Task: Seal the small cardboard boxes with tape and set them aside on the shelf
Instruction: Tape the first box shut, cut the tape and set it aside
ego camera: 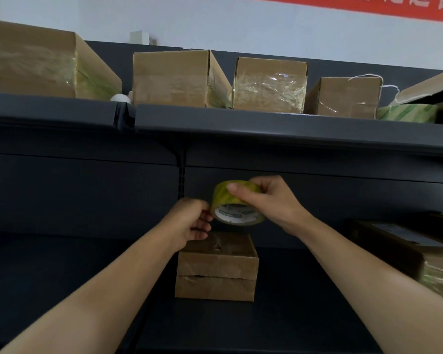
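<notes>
Above the lower shelf (304,302), both of the person's bare arms reach forward, meeting in front of the dark back panel. The right hand (271,200) has its grip closed around a yellow-green tape roll (237,203), thumb on the near side and fingers curled over the top, so the roll hangs tilted with its white printed core facing down and toward the camera. The left hand (189,221) sits just beside the roll's left edge, fingers curled inward and touching it; whether that grip pinches a loose tape end cannot be told.

Directly below the hands, a small cardboard box (216,267) stands on the lower shelf, flaps down, with a seam running across its front face and a glossy film of tape on its sides. Neither hand touches it.

Along the upper shelf (266,129) stands a row of cardboard boxes (174,77), several wrapped in shiny clear or greenish tape. At the right end of the lower shelf lies a larger box (420,256), partly taped. A red banner (394,3) crosses the pale wall (215,21) overhead.
</notes>
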Tool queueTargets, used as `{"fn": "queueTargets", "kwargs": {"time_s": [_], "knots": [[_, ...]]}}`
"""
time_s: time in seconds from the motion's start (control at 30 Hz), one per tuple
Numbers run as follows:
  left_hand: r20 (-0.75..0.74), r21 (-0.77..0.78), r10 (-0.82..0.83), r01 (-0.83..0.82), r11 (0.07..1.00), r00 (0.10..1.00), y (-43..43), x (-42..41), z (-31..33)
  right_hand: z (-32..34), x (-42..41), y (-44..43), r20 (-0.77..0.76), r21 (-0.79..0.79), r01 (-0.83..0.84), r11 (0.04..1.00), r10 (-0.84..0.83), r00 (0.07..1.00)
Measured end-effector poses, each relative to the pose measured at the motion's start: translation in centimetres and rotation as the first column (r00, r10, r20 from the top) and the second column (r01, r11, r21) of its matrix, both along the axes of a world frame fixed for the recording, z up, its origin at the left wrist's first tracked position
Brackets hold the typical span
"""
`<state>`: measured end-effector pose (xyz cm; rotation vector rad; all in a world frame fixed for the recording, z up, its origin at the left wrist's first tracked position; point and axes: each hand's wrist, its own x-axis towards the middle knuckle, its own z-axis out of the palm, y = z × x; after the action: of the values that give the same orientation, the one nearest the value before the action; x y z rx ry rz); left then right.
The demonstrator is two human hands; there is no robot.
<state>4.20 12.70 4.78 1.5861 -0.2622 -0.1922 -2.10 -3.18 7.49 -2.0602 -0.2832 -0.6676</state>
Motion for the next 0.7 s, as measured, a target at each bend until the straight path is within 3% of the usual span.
{"fn": "queueTargets", "kwargs": {"time_s": [0.23, 0.3, 0.37, 0.43, 0.53, 0.7], "knots": [[0.122, 0.072, 0.058, -0.067, 0.995, 0.991, -0.1, 0.8, -0.3, 0.0, 0.5, -0.4, -0.022, -0.043, 0.028, 0.999, -0.029, 0.999], [0.165, 0.067, 0.114, -0.126, 0.99, 0.98, 0.4, 1.4, -0.3, 0.0, 0.5, -1.0, 0.01, -0.164, 0.113, 0.98, -0.113, 0.994], [0.196, 0.053, 0.166, -0.18, 0.982, 0.966, 1.6, 2.1, -0.3, 0.0, 0.5, -1.9, 0.116, -0.414, 0.291, 0.863, -0.267, 0.957], [0.212, 0.081, 0.181, -0.202, 0.976, 0.96, 2.6, 2.6, -0.6, -0.1, 0.3, -2.9, 0.174, -0.534, 0.381, 0.755, -0.343, 0.923], [0.202, 0.116, 0.175, -0.201, 0.973, 0.964, 2.9, 3.0, -1.3, -0.1, 0.4, -3.5, 0.106, -0.579, 0.339, 0.742, -0.344, 0.933], [0.222, 0.136, 0.204, -0.238, 0.962, 0.953, 2.6, 3.0, -1.8, 0.0, 0.7, -3.5, 0.049, -0.762, 0.263, 0.591, -0.353, 0.934]]}}
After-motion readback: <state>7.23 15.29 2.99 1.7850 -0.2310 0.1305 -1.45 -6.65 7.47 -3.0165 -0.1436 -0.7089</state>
